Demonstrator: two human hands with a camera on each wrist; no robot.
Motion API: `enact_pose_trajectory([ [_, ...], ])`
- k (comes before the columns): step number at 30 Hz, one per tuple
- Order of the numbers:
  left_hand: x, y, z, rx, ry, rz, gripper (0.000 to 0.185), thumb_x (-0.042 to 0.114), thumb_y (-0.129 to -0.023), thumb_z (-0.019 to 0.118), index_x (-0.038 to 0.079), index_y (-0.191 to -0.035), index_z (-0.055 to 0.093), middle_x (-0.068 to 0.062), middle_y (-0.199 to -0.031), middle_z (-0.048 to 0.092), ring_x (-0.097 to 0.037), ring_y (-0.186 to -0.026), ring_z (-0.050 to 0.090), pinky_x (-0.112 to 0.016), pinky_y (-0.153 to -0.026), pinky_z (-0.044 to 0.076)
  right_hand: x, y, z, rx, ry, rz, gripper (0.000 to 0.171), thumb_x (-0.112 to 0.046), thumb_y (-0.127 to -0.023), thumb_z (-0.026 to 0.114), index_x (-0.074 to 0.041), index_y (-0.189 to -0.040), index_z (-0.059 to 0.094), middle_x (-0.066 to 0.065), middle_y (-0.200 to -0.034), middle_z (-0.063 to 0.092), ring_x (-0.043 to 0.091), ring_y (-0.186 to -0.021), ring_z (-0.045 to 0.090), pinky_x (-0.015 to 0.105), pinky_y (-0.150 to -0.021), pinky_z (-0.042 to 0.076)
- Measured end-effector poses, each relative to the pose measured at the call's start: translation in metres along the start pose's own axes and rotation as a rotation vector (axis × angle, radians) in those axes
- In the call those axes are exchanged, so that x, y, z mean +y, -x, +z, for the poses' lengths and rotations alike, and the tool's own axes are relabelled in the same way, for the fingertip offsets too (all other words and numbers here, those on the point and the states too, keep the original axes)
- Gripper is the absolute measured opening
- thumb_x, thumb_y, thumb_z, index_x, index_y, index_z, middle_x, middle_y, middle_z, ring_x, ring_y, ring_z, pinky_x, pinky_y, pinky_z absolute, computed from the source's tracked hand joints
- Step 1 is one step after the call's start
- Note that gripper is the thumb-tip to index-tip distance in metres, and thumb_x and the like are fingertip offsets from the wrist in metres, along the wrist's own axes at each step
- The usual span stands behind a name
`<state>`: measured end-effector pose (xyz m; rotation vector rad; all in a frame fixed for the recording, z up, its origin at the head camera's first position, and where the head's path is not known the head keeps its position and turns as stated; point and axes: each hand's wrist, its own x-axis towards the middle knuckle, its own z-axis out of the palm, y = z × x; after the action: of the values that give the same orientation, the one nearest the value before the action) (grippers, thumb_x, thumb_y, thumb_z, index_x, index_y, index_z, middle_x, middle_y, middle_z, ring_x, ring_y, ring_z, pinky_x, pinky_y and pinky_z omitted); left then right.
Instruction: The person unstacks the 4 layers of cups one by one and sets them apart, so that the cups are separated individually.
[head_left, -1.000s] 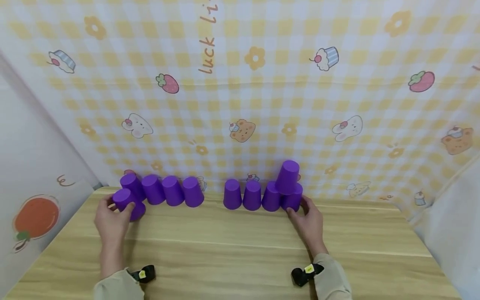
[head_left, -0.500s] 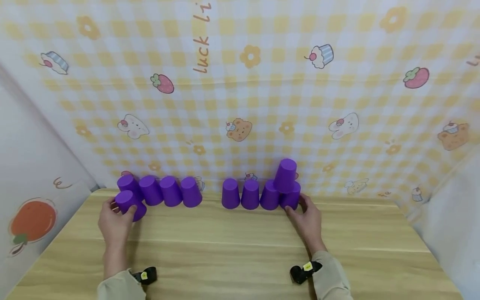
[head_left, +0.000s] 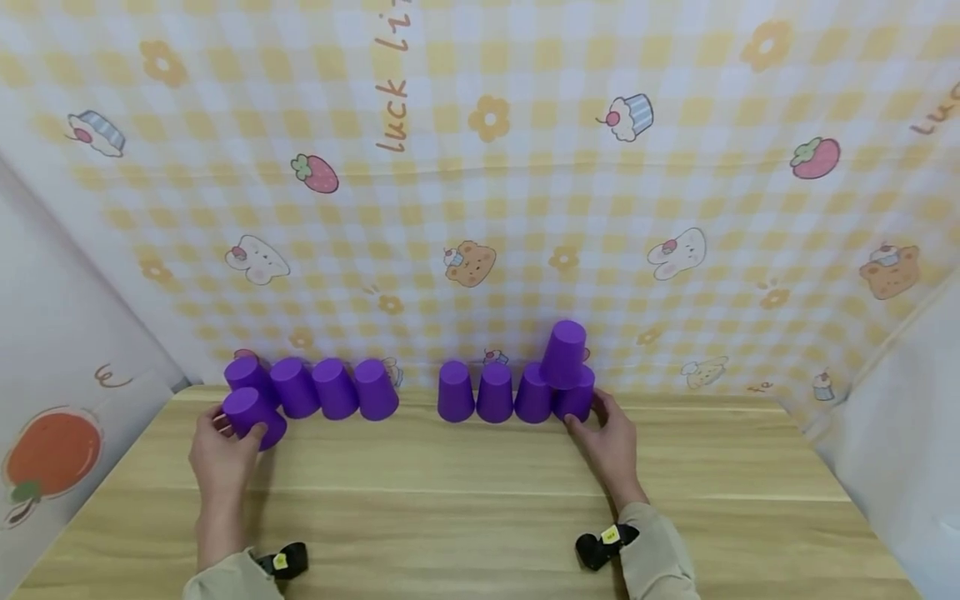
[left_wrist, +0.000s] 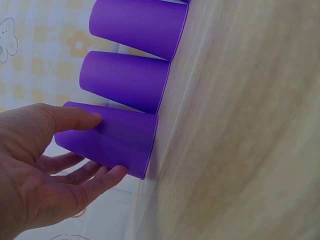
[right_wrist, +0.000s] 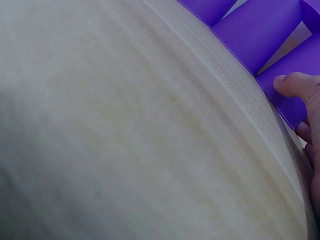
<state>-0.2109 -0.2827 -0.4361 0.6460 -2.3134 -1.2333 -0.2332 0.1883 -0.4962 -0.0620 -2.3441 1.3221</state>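
My left hand (head_left: 234, 427) grips an upside-down purple cup (head_left: 251, 414) at the table's far left, just in front of a row of several purple cups (head_left: 335, 389). The left wrist view has the thumb on top of this cup (left_wrist: 131, 136) and the fingers (left_wrist: 102, 179) beneath it. My right hand (head_left: 588, 414) holds the rightmost cup (head_left: 576, 402) of a second row (head_left: 495, 392). One more purple cup (head_left: 564, 354) stands on top of that row. In the right wrist view the thumb (right_wrist: 292, 84) presses on that cup (right_wrist: 307, 62).
The wooden table (head_left: 465, 500) stretches bare in front of the cups. A yellow checked cloth (head_left: 480, 208) with cartoon prints hangs right behind them. White walls close in on the left (head_left: 60, 333) and right (head_left: 900, 417).
Both hands keep hold of the same cups. The view has drifted a little; the cups have barely shifted.
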Motion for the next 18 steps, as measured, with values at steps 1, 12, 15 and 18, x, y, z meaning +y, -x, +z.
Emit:
enact_pose_trajectory([
  [1, 0.0000, 0.0002, 0.0003, -0.002, -0.001, -0.006, 0.058, 0.009, -0.077, 0.058, -0.004, -0.126, 0.031, -0.026, -0.111, 0.044, -0.035, -0.100, 0.043, -0.043, -0.083, 0.036, 0.0005, 0.0001, -0.0002, -0.001, 0.001, 0.001, 0.056, -0.020, -0.067, 0.073, -0.008, -0.116, 0.050, 0.009, -0.107, 0.057, 0.020, -0.099, 0.052, 0.030, -0.086, 0.041],
  [12, 0.0012, -0.0014, -0.0015, -0.066, -0.019, -0.044, 0.064, 0.015, -0.078, 0.057, -0.003, -0.130, 0.023, -0.027, -0.115, 0.041, -0.037, -0.104, 0.041, -0.045, -0.086, 0.034, 0.0001, 0.0001, -0.0007, -0.003, 0.005, 0.018, 0.055, -0.021, -0.068, 0.073, -0.008, -0.116, 0.050, 0.010, -0.110, 0.056, 0.021, -0.101, 0.051, 0.030, -0.087, 0.041],
  [15, 0.0007, -0.0022, -0.0036, -0.084, -0.038, -0.053, 0.065, 0.016, -0.078, 0.056, -0.004, -0.130, 0.022, -0.028, -0.116, 0.040, -0.037, -0.103, 0.040, -0.045, -0.084, 0.034, -0.0003, 0.0004, -0.0006, -0.004, -0.003, 0.021, 0.055, -0.021, -0.068, 0.073, -0.009, -0.116, 0.050, 0.009, -0.110, 0.055, 0.020, -0.101, 0.051, 0.031, -0.087, 0.041],
  [18, 0.0003, -0.0008, -0.0080, -0.102, -0.060, -0.076, 0.066, 0.017, -0.078, 0.055, -0.005, -0.130, 0.020, -0.029, -0.117, 0.039, -0.038, -0.102, 0.039, -0.045, -0.081, 0.034, 0.0003, 0.0001, 0.0002, -0.003, -0.015, 0.019, 0.054, -0.020, -0.068, 0.073, -0.009, -0.116, 0.049, 0.008, -0.109, 0.056, 0.020, -0.101, 0.051, 0.031, -0.087, 0.041],
])
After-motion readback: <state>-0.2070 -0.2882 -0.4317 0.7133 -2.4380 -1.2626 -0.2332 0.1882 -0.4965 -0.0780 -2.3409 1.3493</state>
